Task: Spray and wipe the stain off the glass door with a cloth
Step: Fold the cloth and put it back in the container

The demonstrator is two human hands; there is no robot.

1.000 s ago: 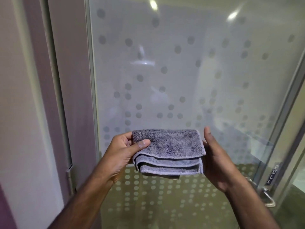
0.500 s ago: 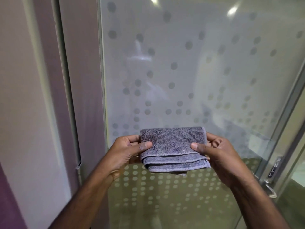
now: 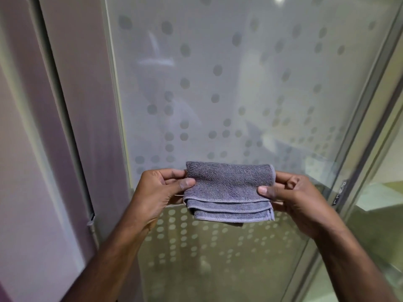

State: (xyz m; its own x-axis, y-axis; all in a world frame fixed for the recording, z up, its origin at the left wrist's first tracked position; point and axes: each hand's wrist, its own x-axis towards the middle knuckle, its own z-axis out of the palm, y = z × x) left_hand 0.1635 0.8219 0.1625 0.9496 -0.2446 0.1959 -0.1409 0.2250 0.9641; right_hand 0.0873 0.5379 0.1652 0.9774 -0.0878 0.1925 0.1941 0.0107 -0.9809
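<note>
Right thumb (image 3: 267, 191) newly atop folded cloth (image 3: 229, 190).

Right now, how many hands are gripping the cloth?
2. The left hand pinches the left edge of the folded grey cloth; the right hand pinches its right edge. Neither is hidden.

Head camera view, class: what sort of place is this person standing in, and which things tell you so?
Probably an office or similar public building: a frosted glass door printed with dots, a metal frame, and a "PULL" sign beside it.
</note>
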